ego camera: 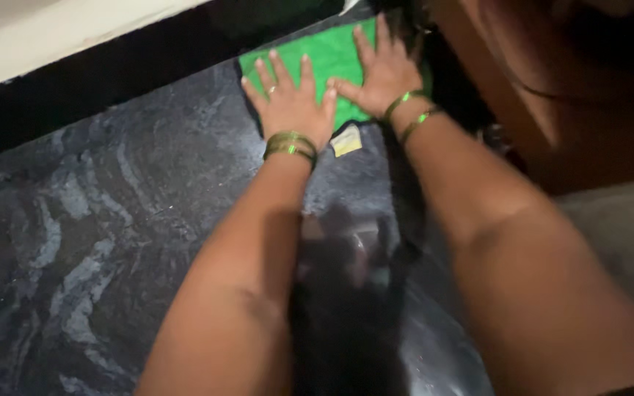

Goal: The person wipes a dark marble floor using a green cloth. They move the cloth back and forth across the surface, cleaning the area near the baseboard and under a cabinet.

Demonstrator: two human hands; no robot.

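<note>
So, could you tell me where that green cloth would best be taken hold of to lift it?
Probably at the near edge of the green cloth, by the pale tag, coming from the person's side. The cloth lies flat on the dark stone floor under the left hand and right hand; that edge is free.

Green cloth (326, 57) – pale yellow tag (346, 141) – dark grey-veined stone floor (97, 220)
</note>
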